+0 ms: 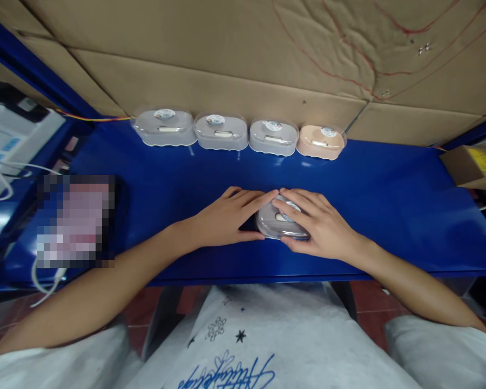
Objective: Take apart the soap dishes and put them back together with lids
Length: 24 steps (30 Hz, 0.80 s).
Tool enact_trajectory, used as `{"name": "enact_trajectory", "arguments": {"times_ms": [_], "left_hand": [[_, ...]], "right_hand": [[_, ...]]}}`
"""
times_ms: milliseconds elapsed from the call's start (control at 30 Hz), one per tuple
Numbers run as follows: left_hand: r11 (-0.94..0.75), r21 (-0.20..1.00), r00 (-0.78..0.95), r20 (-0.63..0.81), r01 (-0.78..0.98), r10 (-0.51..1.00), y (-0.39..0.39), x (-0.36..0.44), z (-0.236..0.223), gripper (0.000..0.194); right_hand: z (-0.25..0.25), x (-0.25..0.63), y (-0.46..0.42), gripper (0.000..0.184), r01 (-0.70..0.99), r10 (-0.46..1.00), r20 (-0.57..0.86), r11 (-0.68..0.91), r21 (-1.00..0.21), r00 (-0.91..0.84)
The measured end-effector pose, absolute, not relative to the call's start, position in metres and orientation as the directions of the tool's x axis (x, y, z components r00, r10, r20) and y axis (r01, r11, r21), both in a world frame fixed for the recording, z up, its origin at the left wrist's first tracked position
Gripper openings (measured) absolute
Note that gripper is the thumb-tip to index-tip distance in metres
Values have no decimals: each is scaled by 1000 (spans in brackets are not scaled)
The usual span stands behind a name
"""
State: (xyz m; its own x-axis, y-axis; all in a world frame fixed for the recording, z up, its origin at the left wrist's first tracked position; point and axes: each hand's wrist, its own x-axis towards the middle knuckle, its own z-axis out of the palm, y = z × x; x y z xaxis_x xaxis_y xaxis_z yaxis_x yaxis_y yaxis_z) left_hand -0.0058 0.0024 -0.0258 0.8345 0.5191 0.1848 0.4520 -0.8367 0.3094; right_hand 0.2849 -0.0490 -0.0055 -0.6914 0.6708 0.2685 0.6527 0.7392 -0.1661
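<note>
A small grey plastic box point(273, 220) with a clear lid, a round sticker and a pale tab on top rests on the blue table in front of me. My left hand point(227, 219) is at its left end, the index finger along the far edge and the thumb against the near corner. My right hand point(319, 224) wraps over the right end, fingers across the lid and thumb at the near side. The box's right end and part of its far side are hidden under my fingers.
Along the cardboard back wall stand three grey lidded boxes point(221, 132) and a peach lidded box point(321, 143) in a row. A blurred-out screen device point(83, 219) with a white cable lies at left. At the far right is a cardboard box point(465, 170). The blue table's point(227, 265) front edge runs near my body.
</note>
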Motion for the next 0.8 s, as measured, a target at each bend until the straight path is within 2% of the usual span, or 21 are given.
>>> {"name": "enact_trajectory", "arguments": {"times_ms": [467,800], "left_hand": [[-834,297,836,161,465,524,3,-7,-25,90],[-866,246,858,179,434,481,2,-8,-24,93]], "right_hand": [[-7,284,-49,74,650,664,242,746,-144,-708],[-7,284,-52,71,653,653,232,752,-88,-721]]}}
